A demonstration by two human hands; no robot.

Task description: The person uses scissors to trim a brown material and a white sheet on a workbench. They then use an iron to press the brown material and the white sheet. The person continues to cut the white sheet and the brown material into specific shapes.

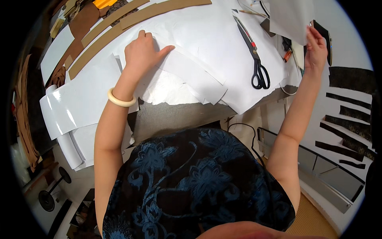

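My left hand (145,52) rests on the white paper covering the table, thumb spread wide and fingers bent down onto the sheet. Beside its thumb lie long cut paper pieces (199,74), partly overlapping, over crumpled white paper (169,88). At the upper right my right hand (316,51) pinches the edge of a raised white paper sheet (290,20). Black-handled scissors (255,53) lie right of the middle, blades pointing away. A thin red-and-grey tool (249,38) lies along the blades.
Long brown strips (165,11) curve across the far left of the table. A glossy white paper roll (69,145) hangs over the left edge. Orange-handled tools (287,55) lie near my right wrist. Several dark strips (346,113) are on a white surface at right, beside a metal-framed rack (324,163).
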